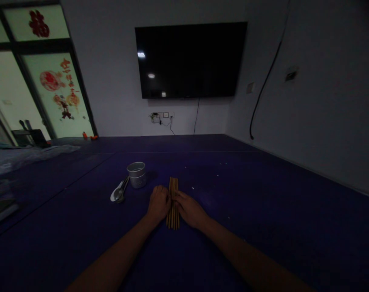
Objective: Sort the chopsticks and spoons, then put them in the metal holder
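Observation:
A bundle of several wooden chopsticks (173, 219) lies side by side on the dark purple tabletop (202, 251), pointing away from me. My left hand (159, 202) is curled closed against the bundle's left side, its fingertips partly hidden. From the right, my right hand (188, 207) grips the same chopsticks, with its thumb and fingers across their middle. Left of the hands stands a metal cup (137, 178), upright. Beside the cup lie a white spoon (114, 195) and metal spoons (120, 194), overlapping each other.
Small white scraps (193, 187) dot the surface right of the chopsticks. Clear plastic sheeting (35, 156) and a container (3, 202) are at the left. A dark holder with utensils (34, 137) stands farther back. A television (190, 61) hangs on the wall ahead.

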Available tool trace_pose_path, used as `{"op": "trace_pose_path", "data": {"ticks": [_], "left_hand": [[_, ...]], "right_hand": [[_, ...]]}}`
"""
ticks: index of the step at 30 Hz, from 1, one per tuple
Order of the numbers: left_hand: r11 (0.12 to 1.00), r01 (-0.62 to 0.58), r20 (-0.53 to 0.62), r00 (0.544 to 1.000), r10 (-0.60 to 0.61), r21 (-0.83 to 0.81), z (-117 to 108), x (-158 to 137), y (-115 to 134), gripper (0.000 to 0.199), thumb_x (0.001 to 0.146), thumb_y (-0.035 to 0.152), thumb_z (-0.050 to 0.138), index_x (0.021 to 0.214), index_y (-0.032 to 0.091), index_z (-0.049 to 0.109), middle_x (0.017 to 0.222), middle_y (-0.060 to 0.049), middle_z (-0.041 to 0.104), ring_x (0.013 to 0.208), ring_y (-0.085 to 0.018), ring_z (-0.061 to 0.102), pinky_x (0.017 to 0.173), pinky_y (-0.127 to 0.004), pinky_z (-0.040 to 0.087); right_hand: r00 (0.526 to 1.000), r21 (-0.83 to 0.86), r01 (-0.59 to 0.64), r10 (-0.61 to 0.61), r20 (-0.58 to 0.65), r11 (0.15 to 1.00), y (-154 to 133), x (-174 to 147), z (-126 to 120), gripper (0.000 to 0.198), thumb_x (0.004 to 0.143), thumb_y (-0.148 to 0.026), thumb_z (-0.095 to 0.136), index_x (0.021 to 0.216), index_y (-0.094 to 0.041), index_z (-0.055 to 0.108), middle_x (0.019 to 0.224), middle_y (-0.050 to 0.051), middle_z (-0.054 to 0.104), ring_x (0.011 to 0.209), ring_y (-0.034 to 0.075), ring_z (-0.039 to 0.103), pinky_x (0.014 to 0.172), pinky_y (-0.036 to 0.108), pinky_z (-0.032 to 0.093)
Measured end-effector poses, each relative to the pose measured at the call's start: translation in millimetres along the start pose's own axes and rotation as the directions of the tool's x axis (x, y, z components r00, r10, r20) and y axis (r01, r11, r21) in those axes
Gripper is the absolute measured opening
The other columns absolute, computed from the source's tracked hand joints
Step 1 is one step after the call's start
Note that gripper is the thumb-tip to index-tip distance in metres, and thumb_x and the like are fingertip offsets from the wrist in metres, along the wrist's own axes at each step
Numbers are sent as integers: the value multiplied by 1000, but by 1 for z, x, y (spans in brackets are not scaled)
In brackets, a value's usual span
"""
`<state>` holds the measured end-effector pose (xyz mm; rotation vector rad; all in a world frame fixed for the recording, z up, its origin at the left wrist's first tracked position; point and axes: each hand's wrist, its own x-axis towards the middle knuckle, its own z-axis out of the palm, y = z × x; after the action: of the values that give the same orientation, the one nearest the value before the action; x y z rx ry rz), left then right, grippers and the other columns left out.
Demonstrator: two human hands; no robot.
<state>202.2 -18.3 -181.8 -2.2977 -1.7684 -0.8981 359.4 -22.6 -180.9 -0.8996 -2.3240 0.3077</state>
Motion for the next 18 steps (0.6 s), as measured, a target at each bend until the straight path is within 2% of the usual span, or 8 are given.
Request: {"op": "trace_pose_path", "data": {"ticks": [8,13,18], "left_hand": [[999,29,14,999,-29,-35,0,3,-1,12,78,11,42,78,18,51,84,-7,54,89,-21,49,80,-35,40],[993,3,-7,1000,-4,-117,0,4,-3,15,75,9,43,77,18,54,87,-6,56,90,-20,50,81,-35,41],[986,-37,-28,999,33,-162,-2,4,-1,9,73,15,50,76,19,57,91,-5,58,94,-20,51,86,-36,41]], "right_hand": [[1000,12,-1,1,23,1000,-1,0,-2,38,87,-11,38,118,-20,58,122,9,56,115,20,52,98,37,42],[1000,43,9,-10,26,999,-2,1,-3,39,86,-10,38,118,-21,57,119,8,56,115,19,51,98,35,42],[1000,84,8,-7,-17,996,3,3,2,42,85,-7,37,121,-20,55,119,9,57,116,18,51,100,35,41]]}}
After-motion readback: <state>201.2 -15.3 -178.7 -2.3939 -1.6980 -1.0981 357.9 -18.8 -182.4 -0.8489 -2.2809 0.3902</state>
